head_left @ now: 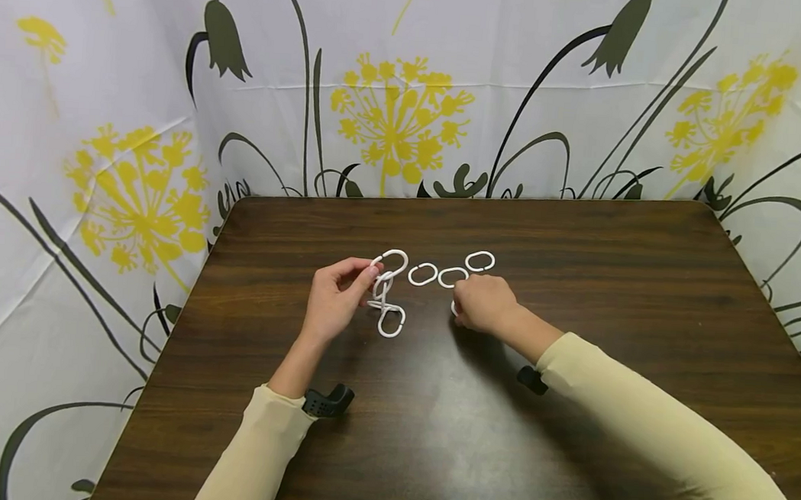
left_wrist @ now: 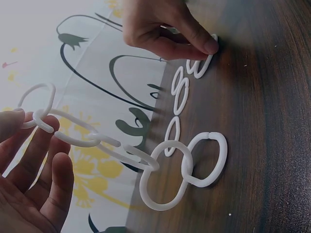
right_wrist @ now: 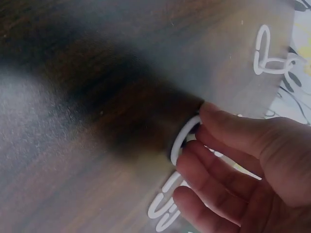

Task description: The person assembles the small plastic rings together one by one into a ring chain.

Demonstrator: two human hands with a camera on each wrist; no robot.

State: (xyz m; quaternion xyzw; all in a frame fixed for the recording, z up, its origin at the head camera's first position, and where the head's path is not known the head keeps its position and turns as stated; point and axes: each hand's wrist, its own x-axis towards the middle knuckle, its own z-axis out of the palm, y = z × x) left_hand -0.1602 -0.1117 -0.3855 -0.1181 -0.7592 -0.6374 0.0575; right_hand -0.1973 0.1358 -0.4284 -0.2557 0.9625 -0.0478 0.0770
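Observation:
My left hand (head_left: 332, 299) pinches the top link of a white plastic chain (left_wrist: 144, 187) between thumb and fingers. Several oval links hang joined below that grip, and the lowest ones come down close over the table. To the right, my right hand (head_left: 487, 305) is low at the tabletop, thumb and fingers pinching the ends of a single white chain link (right_wrist: 182, 138). Most of this link is hidden by the hand in the head view. Just beyond the hands lie loose white links (head_left: 479, 270), each with a small gap in its oval.
The brown wood-grain table (head_left: 429, 451) extends toward me and to both sides. Behind its far edge hangs a white curtain (head_left: 277, 128) printed with yellow and grey-green flowers. Black wrist devices (head_left: 328, 401) sit at both sleeve cuffs.

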